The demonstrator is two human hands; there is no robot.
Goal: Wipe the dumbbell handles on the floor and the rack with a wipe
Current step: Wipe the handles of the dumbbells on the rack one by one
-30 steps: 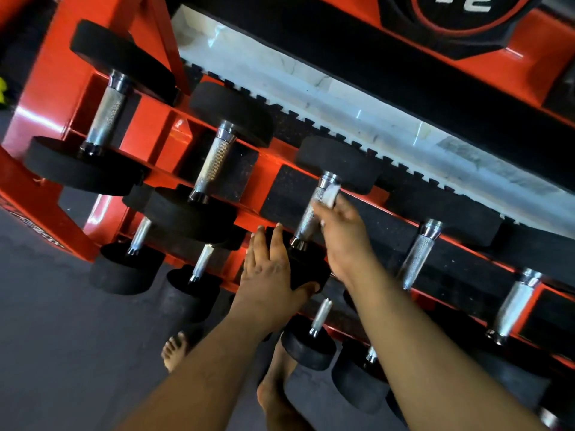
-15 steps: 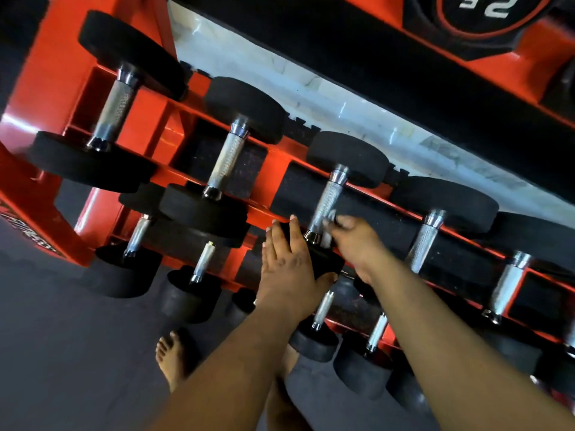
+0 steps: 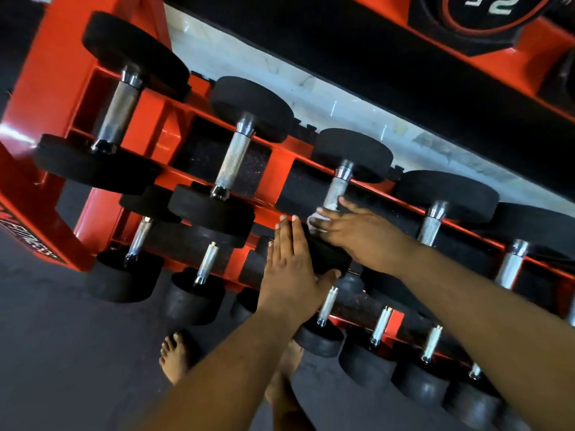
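While the right hand pinches the white wipe around the near end of the third dumbbell handle on the rack, the left hand lies spread flat on that dumbbell's near head, steadying it. This handle looks nearly wiped; next, the neighbouring handle toward the rack's right end calls for re-wrapping the wipe.

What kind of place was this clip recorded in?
Most likely a gym's free-weight area. A red tiered dumbbell rack holds rows of black-headed dumbbells with knurled metal handles, dark rubber-like flooring lies below, and a numbered weight plate sits above.
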